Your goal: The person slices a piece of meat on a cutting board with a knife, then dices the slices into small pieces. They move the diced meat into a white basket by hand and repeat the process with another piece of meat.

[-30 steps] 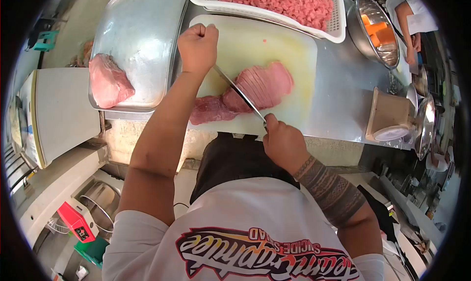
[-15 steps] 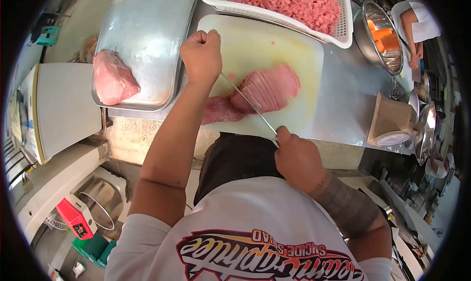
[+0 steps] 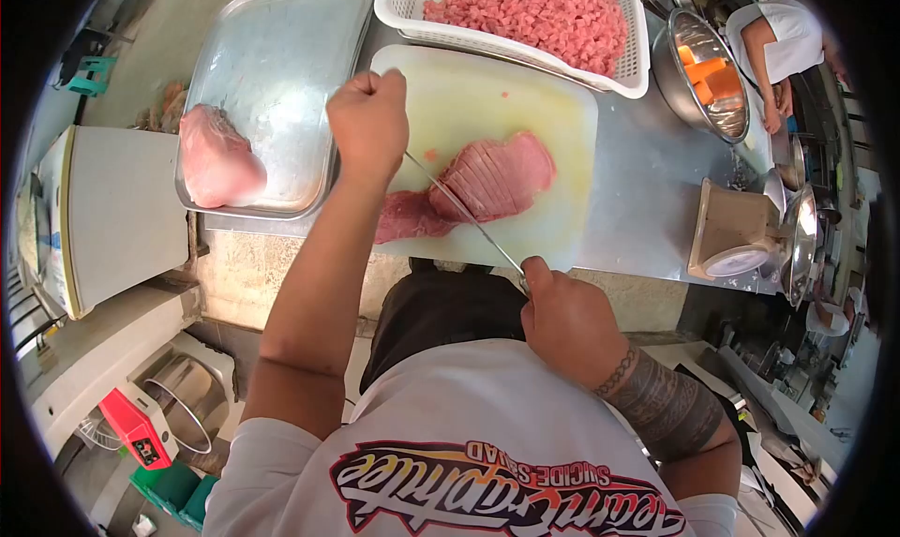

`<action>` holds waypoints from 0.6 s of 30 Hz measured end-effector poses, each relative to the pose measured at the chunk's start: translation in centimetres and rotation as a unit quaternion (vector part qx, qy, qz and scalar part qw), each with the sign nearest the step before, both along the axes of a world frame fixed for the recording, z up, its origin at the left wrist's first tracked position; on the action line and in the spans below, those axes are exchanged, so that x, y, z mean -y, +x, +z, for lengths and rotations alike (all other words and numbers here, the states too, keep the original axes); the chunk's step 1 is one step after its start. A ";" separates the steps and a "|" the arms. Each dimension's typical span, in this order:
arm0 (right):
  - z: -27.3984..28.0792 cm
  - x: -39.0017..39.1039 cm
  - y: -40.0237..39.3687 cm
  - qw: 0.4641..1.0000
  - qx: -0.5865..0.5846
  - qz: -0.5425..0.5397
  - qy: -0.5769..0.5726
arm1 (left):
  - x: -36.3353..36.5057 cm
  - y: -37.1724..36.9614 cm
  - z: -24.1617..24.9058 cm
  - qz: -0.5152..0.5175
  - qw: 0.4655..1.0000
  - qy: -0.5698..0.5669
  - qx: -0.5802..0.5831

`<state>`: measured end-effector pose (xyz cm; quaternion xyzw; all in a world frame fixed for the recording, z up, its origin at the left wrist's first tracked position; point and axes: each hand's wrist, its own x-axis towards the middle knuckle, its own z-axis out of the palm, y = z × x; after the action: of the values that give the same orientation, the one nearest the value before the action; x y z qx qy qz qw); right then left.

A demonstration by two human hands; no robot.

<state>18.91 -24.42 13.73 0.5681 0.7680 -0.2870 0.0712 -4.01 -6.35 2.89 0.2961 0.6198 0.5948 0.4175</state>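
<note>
— Where is the slab of meat [image 3: 469, 188] found?

— It is laid on the pale cutting board [image 3: 506, 87], toward the board's 6 o'clock edge. Its 3 o'clock portion is scored into thin slices that lie packed side by side; the 9 o'clock end is uncut.

— And the knife [image 3: 461, 214]?

— The blade is laid diagonally across the meat, between the sliced and uncut parts. The handle is enclosed by the right hand [image 3: 567, 321], whose fingers are clamped round it at the board's 5 o'clock corner. The tip end of the blade runs up beneath the left hand [image 3: 368, 125], which is balled into a fist at about 10 o'clock from the meat; whether the blade is touched there cannot be told.

— What is seen further out?

— At 12 o'clock a white basket [image 3: 630, 73] of diced pink meat is set against the board. At 9 o'clock a steel tray [image 3: 281, 59] is placed, with another raw piece [image 3: 216, 157] in its near corner. At 2 o'clock a metal bowl [image 3: 677, 96] with orange chunks is stood on the steel counter [image 3: 647, 200], and another person [image 3: 783, 40] in white is seen beyond it.
</note>
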 end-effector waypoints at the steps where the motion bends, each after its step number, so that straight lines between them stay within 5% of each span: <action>1: -0.1 0.0 -0.1 1.000 0.004 0.002 -0.008 | 0.1 0.1 -0.7 0.004 1.000 -0.016 -0.007; 5: -2.6 -0.7 -1.2 1.000 0.027 0.007 -0.008 | -0.5 -1.1 -3.5 0.005 1.000 -0.008 0.024; 11: -10.6 -1.1 -2.1 0.999 -0.012 -0.010 0.042 | -1.9 -2.9 -5.9 -0.008 0.991 0.060 -0.120; 18: -2.0 -1.0 -1.3 1.000 -0.008 0.015 0.021 | -1.5 -1.9 -0.9 -0.014 0.999 0.027 -0.023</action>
<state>17.65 -23.42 11.77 0.5555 0.7829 -0.2741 0.0578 -5.95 -4.80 1.98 0.3296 0.6084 0.5985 0.4038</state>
